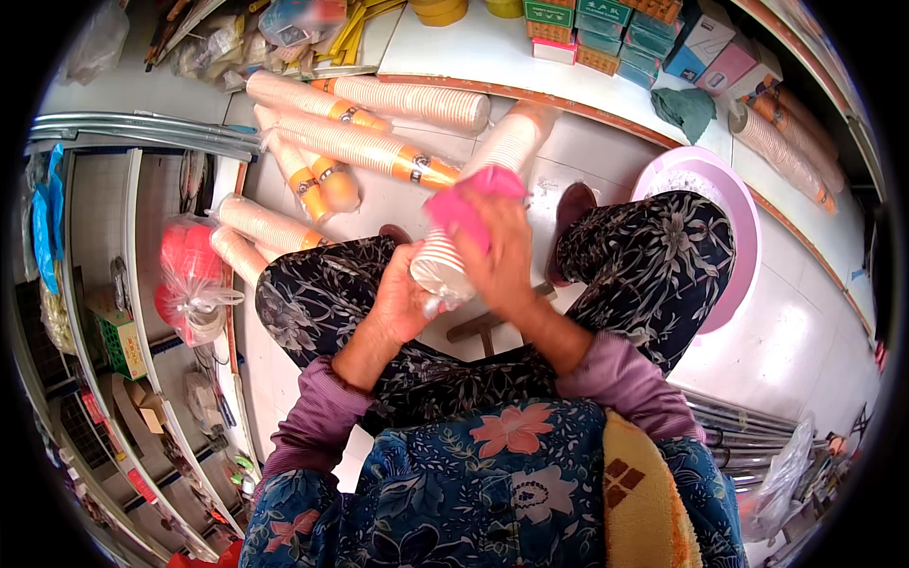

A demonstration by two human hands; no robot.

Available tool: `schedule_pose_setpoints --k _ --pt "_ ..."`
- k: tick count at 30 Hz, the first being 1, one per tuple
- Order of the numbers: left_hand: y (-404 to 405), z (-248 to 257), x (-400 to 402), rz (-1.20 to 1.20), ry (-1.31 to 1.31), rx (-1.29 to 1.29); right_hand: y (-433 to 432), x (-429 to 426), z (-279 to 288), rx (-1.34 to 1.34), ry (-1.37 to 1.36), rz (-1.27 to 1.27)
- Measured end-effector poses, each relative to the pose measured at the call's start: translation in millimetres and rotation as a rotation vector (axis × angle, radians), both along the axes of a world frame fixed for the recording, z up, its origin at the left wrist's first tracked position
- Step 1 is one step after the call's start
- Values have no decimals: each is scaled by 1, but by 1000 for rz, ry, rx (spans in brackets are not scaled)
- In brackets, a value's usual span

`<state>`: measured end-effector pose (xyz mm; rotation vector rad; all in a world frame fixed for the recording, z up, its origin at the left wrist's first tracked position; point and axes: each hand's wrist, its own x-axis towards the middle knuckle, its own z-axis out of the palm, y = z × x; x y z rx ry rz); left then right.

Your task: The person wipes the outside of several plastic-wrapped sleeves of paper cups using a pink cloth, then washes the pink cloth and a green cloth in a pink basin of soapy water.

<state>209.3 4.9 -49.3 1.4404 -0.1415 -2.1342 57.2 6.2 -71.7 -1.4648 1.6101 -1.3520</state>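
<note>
A long plastic-wrapped stack of paper cups (510, 142) slants across the space between my knees. Its near end rests in my left hand (402, 302), whose fingers curl around the lower side. My right hand (503, 245), slightly blurred, presses a bright pink cloth (483, 195) onto the upper side of the stack. The cloth and fingers hide the middle of the wrapped cups. Beyond my hands, the far end of this stack reaches towards the edge of a white shelf (454, 53).
Several more wrapped cup stacks (355, 145) lie on the tiled floor at left and ahead. A lilac basin (742, 248) with suds stands beside my right knee. Shelving (135, 284) lines the left side. Boxes (603, 35) and a dark green cloth (683, 112) sit on the white shelf.
</note>
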Motion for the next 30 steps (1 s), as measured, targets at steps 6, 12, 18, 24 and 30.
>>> schedule_pose_setpoints --k 6,12,18,24,30 --pt "-14 -10 -19 -55 73 11 -47 -21 -73 208 -619 -216" --pt "-23 -29 -11 -123 192 49 33 -2 -7 28 -212 -25" --pt "38 -7 23 176 418 138 37 -7 15 67 -118 217" --pt "76 5 17 244 310 209 -29 -25 -92 516 -545 -71" --pt "76 5 32 371 761 210 52 8 15 9 -280 349"
